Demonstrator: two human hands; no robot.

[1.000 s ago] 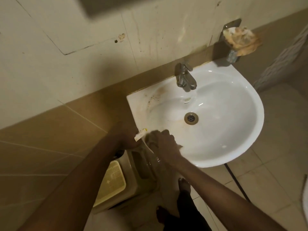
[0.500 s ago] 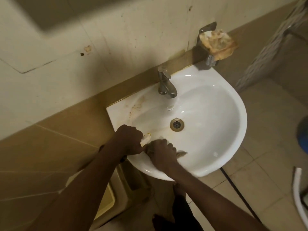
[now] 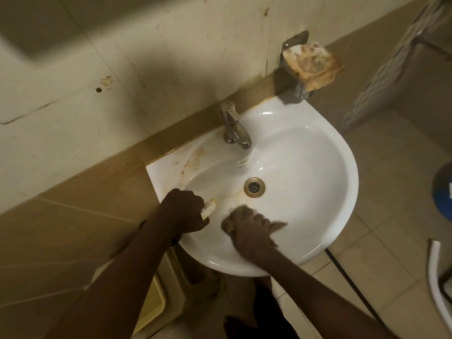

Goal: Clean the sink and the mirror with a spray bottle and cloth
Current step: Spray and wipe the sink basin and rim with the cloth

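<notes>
step in hand, as i judge it: scrubbing the inside of the sink [image 3: 318, 192] with the cloth [image 3: 241, 214]. to do it well: keep the cloth bunched under the palm, press firmly, work in short overlapping strokes toward the drain [image 3: 254, 187], and go over the brown streak that runs from the drain toward the left hand. the rust-coloured stains on the sink's back left corner, beyond the left hand, likely need spray and a second pass. tap [image 3: 234, 128] base probably also needs attention.

right hand [image 3: 249, 231]: fingers curled tight around the wadded cloth, pressing it on the near wall of the basin; a corner of cloth sticks out to the right of the knuckles. cloth edges blurred.

left hand [image 3: 183, 211]: fingers clenched around a small pale object [image 3: 209, 209] whose tip pokes out toward the right hand. likely part of the spray bottle, but i cannot tell. hand sits at the sink's left rim, just beside the right hand, not touching it.

mirror: not clearly in view.
</notes>
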